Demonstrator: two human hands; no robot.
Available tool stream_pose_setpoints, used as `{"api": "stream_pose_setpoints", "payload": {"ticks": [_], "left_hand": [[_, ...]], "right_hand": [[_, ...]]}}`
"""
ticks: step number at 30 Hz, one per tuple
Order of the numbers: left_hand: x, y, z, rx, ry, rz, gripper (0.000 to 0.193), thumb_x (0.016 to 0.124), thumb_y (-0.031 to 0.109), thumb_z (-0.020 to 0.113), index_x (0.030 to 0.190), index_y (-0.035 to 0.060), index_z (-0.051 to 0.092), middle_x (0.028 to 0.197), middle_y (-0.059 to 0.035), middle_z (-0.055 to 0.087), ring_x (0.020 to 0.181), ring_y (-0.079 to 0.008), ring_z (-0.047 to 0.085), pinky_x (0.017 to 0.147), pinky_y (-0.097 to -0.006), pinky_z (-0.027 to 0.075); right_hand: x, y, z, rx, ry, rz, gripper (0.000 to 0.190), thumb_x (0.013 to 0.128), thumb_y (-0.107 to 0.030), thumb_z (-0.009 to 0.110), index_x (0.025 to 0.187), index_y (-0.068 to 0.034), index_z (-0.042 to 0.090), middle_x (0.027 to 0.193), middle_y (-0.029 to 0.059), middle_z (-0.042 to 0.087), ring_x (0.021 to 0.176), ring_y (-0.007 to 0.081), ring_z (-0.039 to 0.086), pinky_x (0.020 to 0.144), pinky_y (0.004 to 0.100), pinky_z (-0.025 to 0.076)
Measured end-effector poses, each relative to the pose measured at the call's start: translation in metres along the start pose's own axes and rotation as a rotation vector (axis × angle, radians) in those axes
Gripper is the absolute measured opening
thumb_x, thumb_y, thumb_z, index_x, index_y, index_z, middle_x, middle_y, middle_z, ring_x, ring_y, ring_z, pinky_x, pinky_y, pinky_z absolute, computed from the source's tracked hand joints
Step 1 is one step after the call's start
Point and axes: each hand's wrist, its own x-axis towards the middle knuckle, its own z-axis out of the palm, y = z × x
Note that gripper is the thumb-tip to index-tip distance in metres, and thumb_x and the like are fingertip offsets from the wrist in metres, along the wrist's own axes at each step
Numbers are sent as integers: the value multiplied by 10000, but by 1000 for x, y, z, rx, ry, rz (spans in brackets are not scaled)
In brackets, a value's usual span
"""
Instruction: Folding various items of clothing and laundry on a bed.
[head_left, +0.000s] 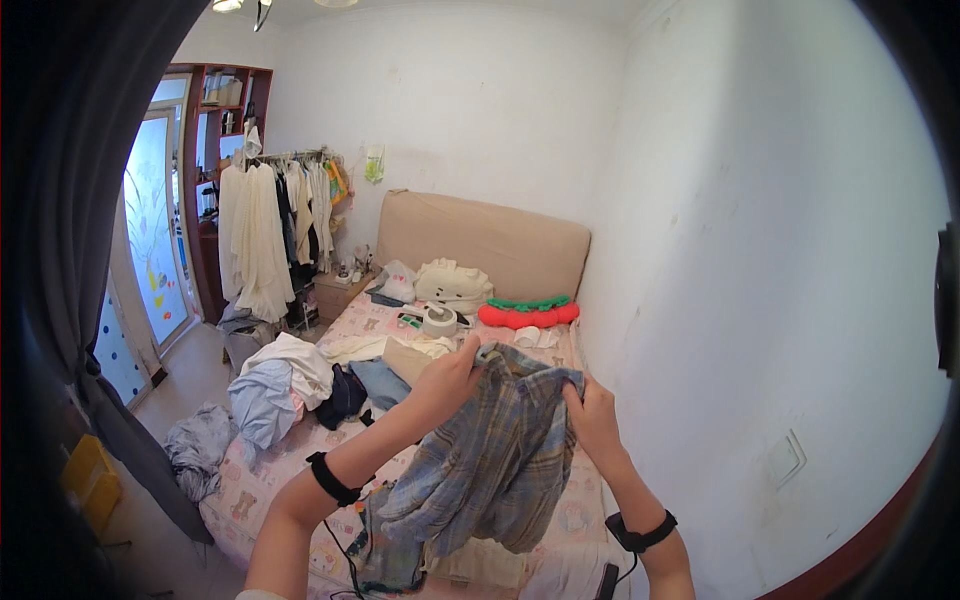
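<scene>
A blue and tan plaid garment hangs bunched above the bed, held up between both hands. At its upper left edge my left hand grips the cloth. My right hand pinches the upper right edge. Below it, on the pink printed bedsheet, lie a dark patterned cloth and a pale folded cloth, both partly hidden by the garment. To the left are a pile of white and light blue clothes, a dark navy garment and blue denim.
A white lidded pot, a cream face-shaped cushion and a red and green cushion sit near the beige headboard. A clothes rack and a nightstand stand back left. The white wall borders the bed's right side.
</scene>
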Motion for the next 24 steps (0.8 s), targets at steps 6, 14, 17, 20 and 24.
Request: {"api": "stream_pose_setpoints", "payload": {"ticks": [6,14,17,20,24], "left_hand": [[9,11,30,-47,8,-18,279,862,181,528,1018,10,372,706,-252,555,721,-442,544,608,-471,407],[-5,32,21,-625,-323,-43,470,806,139,608,1169,36,328,954,-153,588,939,-238,583,785,-330,442],[-5,38,15,-675,-297,-20,497,770,30,606,1186,36,335,1070,-93,551,1036,-152,518,873,-286,401],[-5,32,21,-816,-322,-70,489,755,-34,559,1195,24,352,1046,-74,566,1014,-135,526,867,-273,402],[-7,41,19,-804,-417,-38,475,758,-13,570,1181,18,356,1027,-109,574,951,-145,545,820,-277,415]], "right_hand": [[8,15,18,320,-86,311,258,853,-168,508,925,79,533,719,191,582,651,277,604,604,381,467],[-1,-29,1,862,-330,248,222,881,-127,503,1050,17,509,917,93,571,811,178,589,725,319,508],[-9,-17,-8,599,-343,27,325,819,-160,620,1076,2,504,962,85,562,933,175,543,825,332,450],[-21,16,-5,447,-167,-61,496,717,-169,735,1123,-27,487,1009,68,552,1027,162,492,890,329,405],[-24,-2,-10,861,-183,155,652,610,-101,802,1171,-78,469,1078,33,547,1060,138,489,936,312,391]]}}
